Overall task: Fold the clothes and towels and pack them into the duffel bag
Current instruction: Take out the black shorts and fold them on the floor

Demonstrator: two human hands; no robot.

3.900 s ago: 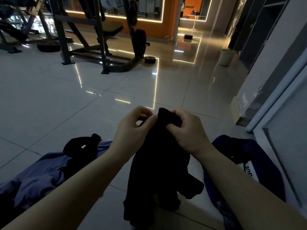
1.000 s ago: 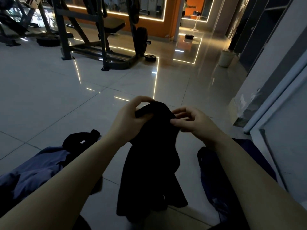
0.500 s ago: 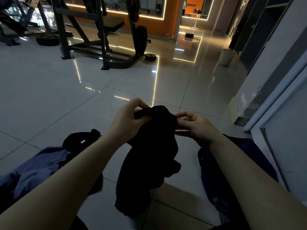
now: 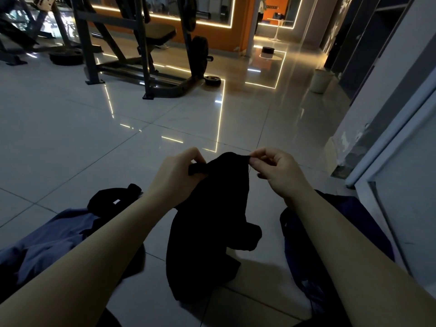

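Glossy pale floor tiles [image 4: 70, 142] stretch toward a dim gym rack [image 4: 141, 55]. Above them, the left hand [image 4: 175, 178] and right hand [image 4: 278, 175] hold up a limp black fabric garment [image 4: 207, 227], each hand's fingers pinching its top edge.

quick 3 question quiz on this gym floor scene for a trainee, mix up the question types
1. True or false: the black fabric garment lies flat on the pale glossy tiled floor.
2. Which hand pinches the garment's top edge between thumb and fingertips? A) left hand B) right hand C) neither
3. Fill in: the crumpled blue-purple cloth lies on the person's ____ side.

Key
1. False: both hands hold it up and it hangs.
2. B; the left hand grips a bunched part.
3. Left.
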